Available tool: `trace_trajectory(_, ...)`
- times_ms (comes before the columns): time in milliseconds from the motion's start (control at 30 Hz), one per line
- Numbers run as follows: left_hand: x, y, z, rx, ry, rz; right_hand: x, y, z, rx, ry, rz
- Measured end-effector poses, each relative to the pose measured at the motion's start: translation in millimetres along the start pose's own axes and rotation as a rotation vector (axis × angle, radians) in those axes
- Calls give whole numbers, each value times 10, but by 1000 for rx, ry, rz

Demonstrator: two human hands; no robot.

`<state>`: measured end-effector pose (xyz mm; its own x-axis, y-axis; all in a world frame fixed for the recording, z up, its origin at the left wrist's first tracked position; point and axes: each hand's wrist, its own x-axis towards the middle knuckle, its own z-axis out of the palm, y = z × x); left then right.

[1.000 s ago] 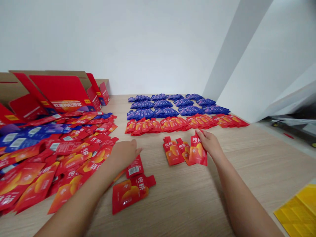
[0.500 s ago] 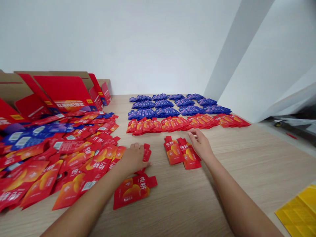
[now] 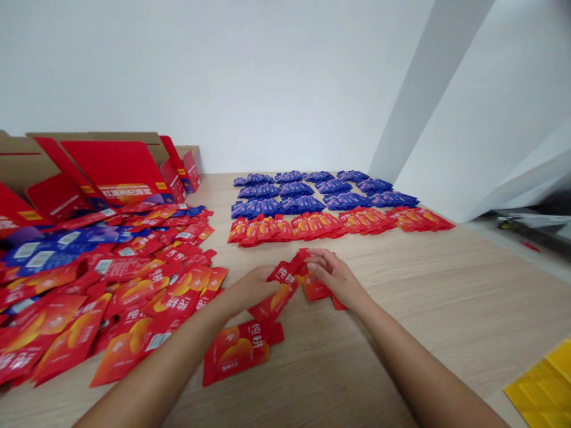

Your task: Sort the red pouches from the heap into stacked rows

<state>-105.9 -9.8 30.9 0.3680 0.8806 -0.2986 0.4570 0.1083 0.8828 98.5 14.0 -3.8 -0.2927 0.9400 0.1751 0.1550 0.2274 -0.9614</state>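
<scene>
Your left hand now has a red pouch that half a second ago lay under it beside the pile; your right hand has swung across from the outer edge of the pair to meet that pouch's top end; so the pouch is now shared across the middle, tilted and apparently lifted, not yet lying with the pair.

Your left thumb and fingers are pinching the pouch; your right fingertips are at its tip, but you cannot tell from here whether they clasp it or only brush it.

Taking the pouch as the clock's centre, the pair lies at 3 o'clock, partly hidden under your right hand; a lone pouch lies at 7, close below the held one, so the two could snag; the mixed pile spreads at 9, its near edge partly behind your left forearm.

The red row runs from 11 to 2, with blue rows beyond it; boxes stand at 10; something yellow sits at 4, well apart.
</scene>
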Motion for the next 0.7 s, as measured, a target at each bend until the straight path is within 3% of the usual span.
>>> trace_trajectory(100, -59, 70, 193, -501, -117, -90, -61, -13, 148, 179, -145, 113)
trace_trajectory(200, -93, 75, 353, -669, -167, -78, -94, -21, 201, 214, -76, 131)
trace_trajectory(433, -78, 0, 475, -599, -427, -45, -73, -81, 81, 248, 153, 146)
trace_trajectory(600, -94, -14, 496, -479, -409, -73, -36, -63, 21, 310, 230, 169)
trace_trajectory(700, -106, -22, 489, -378, -290, -66, -2, -59, -23, 354, 209, 158)
